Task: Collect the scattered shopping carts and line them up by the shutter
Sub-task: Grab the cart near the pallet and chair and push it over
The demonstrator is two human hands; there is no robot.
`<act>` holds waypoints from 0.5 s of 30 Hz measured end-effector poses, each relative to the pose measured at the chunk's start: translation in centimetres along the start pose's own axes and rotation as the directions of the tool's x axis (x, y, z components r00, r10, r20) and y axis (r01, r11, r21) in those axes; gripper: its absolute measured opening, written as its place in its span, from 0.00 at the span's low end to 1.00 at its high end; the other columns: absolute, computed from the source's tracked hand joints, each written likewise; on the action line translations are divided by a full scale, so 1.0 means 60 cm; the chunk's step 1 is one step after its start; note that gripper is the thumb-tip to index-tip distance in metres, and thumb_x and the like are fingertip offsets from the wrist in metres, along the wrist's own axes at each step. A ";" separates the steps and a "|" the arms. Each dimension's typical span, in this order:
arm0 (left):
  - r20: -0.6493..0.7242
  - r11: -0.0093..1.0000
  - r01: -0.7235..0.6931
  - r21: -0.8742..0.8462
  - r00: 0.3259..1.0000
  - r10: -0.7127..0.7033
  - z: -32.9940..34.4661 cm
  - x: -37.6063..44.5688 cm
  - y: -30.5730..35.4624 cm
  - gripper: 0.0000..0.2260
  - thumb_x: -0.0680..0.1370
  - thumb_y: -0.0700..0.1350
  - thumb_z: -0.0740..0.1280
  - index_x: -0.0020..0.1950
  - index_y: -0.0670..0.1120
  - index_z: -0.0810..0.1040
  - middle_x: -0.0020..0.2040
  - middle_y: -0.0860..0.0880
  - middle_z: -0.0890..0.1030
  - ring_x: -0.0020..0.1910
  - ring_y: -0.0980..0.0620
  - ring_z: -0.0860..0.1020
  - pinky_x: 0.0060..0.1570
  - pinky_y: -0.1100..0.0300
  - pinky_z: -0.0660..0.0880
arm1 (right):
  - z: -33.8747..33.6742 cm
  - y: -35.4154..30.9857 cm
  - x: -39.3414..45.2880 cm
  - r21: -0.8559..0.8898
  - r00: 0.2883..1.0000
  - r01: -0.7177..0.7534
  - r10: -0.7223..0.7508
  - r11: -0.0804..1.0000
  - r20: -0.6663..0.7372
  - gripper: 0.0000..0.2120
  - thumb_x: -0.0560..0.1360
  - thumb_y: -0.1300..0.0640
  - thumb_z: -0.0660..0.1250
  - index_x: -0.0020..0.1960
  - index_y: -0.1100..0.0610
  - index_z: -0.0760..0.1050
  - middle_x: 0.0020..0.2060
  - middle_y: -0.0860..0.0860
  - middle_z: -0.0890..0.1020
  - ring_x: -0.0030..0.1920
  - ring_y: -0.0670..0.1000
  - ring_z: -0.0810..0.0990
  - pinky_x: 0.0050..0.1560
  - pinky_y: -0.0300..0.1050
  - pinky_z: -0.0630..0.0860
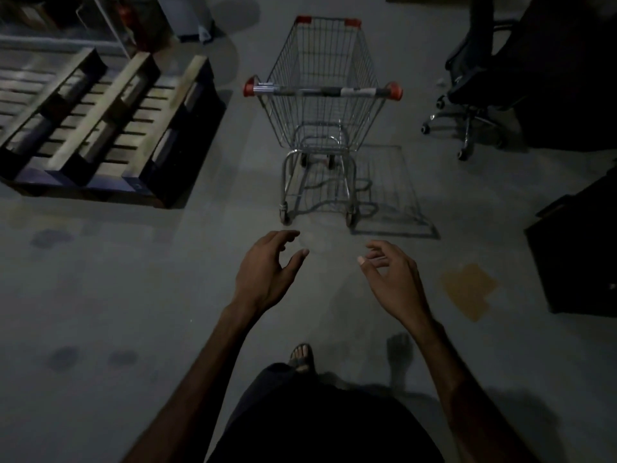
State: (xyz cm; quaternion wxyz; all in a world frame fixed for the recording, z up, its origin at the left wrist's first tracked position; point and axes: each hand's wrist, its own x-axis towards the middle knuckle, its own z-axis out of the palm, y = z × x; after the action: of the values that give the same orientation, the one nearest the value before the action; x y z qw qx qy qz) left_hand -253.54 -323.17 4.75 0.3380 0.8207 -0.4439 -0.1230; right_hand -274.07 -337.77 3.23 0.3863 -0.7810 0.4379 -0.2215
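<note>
A single wire shopping cart stands dead ahead of me on the concrete floor, its basket running straight away from me and its red-capped handlebar lying crosswise, square to my approach. Both my hands are out in front and empty, short of the cart and apart from it; the bar sits beyond and above them. To the cart's left lies a stack of wooden pallets, near but not touching; to its right a black office chair on castors stands a little farther off, leaving a lane between them. A dark box sits at the right edge, clear of my path. My left hand and right hand flank the cart's centre line about evenly, neither clearly nearer; each grip is loosely spread, fingers relaxed, holding nothing. No shutter is in view, so I cannot tell which way the cart must go.
</note>
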 end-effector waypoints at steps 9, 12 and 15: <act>0.022 0.999 -0.053 0.001 0.998 0.053 0.012 0.249 -0.026 0.18 0.82 0.56 0.70 0.68 0.48 0.81 0.61 0.51 0.83 0.53 0.53 0.81 0.50 0.58 0.75 | 0.025 -0.024 0.239 -0.009 0.999 -0.029 0.028 1.000 -0.020 0.11 0.79 0.50 0.73 0.61 0.48 0.80 0.51 0.44 0.84 0.49 0.44 0.83 0.53 0.51 0.83; 0.009 0.998 -0.064 0.020 0.998 0.064 0.024 0.337 -0.039 0.17 0.82 0.56 0.71 0.67 0.49 0.81 0.60 0.52 0.83 0.52 0.53 0.81 0.50 0.56 0.77 | 0.033 -0.020 0.334 0.000 1.000 -0.024 0.024 1.000 0.005 0.12 0.79 0.49 0.72 0.62 0.47 0.80 0.51 0.45 0.84 0.49 0.44 0.83 0.53 0.51 0.83; 0.000 0.995 -0.076 0.064 0.997 0.076 0.033 0.436 -0.047 0.17 0.82 0.55 0.71 0.68 0.48 0.81 0.60 0.50 0.83 0.53 0.51 0.81 0.51 0.55 0.77 | 0.035 -0.021 0.441 0.011 1.000 0.000 0.000 1.000 0.016 0.13 0.79 0.51 0.73 0.63 0.50 0.80 0.53 0.47 0.85 0.49 0.46 0.83 0.53 0.50 0.83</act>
State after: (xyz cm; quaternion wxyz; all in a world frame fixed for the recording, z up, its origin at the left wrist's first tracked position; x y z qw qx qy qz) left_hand -237.67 -344.22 4.02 0.3164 0.8138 -0.4781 -0.0948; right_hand -258.28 -359.13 3.20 0.3941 -0.7805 0.4336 -0.2179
